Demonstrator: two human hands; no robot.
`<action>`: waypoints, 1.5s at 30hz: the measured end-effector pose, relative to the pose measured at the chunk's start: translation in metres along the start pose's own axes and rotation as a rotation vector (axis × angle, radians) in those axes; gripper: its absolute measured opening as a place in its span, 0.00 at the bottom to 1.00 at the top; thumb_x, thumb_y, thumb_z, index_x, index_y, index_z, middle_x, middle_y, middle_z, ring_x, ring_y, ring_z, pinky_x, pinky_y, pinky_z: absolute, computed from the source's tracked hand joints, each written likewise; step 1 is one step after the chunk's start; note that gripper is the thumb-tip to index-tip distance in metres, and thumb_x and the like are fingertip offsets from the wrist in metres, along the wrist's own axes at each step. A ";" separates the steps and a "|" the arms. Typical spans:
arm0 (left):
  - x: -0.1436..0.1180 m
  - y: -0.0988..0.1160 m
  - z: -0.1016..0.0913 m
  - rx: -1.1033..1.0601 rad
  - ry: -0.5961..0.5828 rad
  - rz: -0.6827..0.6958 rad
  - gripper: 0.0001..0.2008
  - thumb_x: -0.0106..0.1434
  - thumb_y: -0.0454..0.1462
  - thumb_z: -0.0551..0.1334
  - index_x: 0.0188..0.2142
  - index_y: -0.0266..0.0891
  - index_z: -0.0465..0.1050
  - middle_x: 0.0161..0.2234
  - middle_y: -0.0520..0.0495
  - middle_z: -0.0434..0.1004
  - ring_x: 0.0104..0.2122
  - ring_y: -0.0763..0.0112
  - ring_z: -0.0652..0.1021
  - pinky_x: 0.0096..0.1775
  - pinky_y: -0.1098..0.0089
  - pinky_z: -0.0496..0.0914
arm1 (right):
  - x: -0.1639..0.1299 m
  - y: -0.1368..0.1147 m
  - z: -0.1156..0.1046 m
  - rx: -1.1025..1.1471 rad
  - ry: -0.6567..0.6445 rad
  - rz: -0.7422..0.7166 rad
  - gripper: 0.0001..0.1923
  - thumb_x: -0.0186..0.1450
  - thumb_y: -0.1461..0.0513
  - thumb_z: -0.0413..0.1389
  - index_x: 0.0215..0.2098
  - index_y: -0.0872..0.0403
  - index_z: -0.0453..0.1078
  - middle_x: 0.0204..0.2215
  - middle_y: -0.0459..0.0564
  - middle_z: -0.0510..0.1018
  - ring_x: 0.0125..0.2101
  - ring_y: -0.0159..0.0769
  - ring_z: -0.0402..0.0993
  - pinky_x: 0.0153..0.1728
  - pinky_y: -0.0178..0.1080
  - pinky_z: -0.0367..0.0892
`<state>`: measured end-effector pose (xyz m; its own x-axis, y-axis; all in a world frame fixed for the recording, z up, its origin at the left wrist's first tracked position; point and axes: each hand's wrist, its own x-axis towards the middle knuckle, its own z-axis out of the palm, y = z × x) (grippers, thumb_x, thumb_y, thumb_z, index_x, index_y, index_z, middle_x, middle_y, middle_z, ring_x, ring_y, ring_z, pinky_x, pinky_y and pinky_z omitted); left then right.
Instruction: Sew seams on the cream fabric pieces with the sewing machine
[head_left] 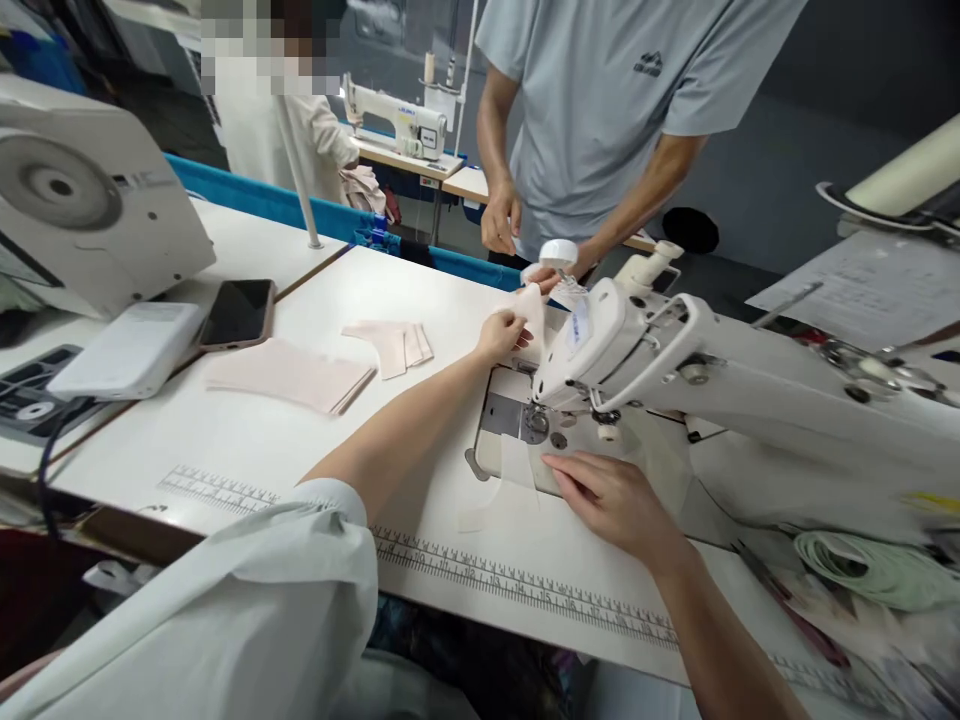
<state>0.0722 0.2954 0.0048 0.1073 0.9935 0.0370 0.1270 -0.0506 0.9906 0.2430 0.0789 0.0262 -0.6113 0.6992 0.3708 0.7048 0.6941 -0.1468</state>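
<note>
My left hand [501,333] reaches behind the white sewing machine [675,370] and pinches a pale pink fabric piece [532,305]. A standing person's hand [553,277] touches the same piece from the far side. My right hand [611,500] lies flat on a thin pale fabric strip [517,475] in front of the needle and presser foot [536,420]. Further left on the table lie a small stack of cut pink pieces [390,345] and a larger flat pink stack [292,375].
A phone [238,312] and a white box [127,350] lie at the left beside another machine [82,190]. Printed rulers [525,585] run along the table's front edge. Green fabric [877,570] and papers [870,285] sit at the right. Another person sits at the back.
</note>
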 end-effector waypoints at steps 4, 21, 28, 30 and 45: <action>-0.015 0.009 0.002 0.053 0.101 0.084 0.14 0.69 0.40 0.57 0.51 0.35 0.67 0.46 0.43 0.73 0.42 0.67 0.76 0.42 0.62 0.74 | -0.003 0.004 -0.001 0.023 -0.011 0.014 0.12 0.69 0.64 0.49 0.41 0.51 0.76 0.37 0.48 0.82 0.33 0.34 0.78 0.33 0.34 0.71; -0.269 0.020 -0.057 1.126 -0.640 0.686 0.30 0.69 0.43 0.52 0.68 0.49 0.43 0.66 0.49 0.54 0.66 0.60 0.57 0.65 0.52 0.54 | 0.001 -0.016 0.019 -0.194 -0.044 0.025 0.16 0.71 0.57 0.48 0.51 0.54 0.70 0.38 0.52 0.71 0.28 0.33 0.66 0.30 0.38 0.60; -0.253 0.014 -0.073 1.147 -0.598 0.672 0.28 0.70 0.44 0.51 0.67 0.48 0.45 0.65 0.48 0.56 0.65 0.60 0.58 0.65 0.48 0.50 | 0.008 -0.024 0.026 -0.301 -0.092 0.109 0.17 0.71 0.56 0.48 0.52 0.55 0.69 0.39 0.54 0.72 0.29 0.35 0.67 0.33 0.39 0.60; -0.256 0.014 -0.078 1.115 -0.618 0.650 0.28 0.70 0.44 0.50 0.67 0.48 0.45 0.66 0.48 0.55 0.66 0.61 0.56 0.66 0.50 0.49 | 0.009 -0.022 0.028 -0.307 -0.075 0.090 0.17 0.71 0.56 0.48 0.52 0.55 0.69 0.38 0.54 0.72 0.29 0.36 0.67 0.33 0.39 0.61; -0.289 0.011 -0.164 0.829 0.047 0.548 0.18 0.65 0.31 0.57 0.49 0.56 0.73 0.38 0.51 0.77 0.39 0.65 0.76 0.38 0.63 0.73 | 0.003 -0.009 0.015 -0.157 0.050 -0.012 0.16 0.73 0.62 0.43 0.46 0.56 0.71 0.31 0.50 0.74 0.28 0.33 0.69 0.29 0.37 0.63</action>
<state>-0.1190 0.0244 0.0265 0.3206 0.8139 0.4845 0.7227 -0.5409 0.4304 0.2290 0.0774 0.0147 -0.6040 0.6789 0.4174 0.7475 0.6643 0.0011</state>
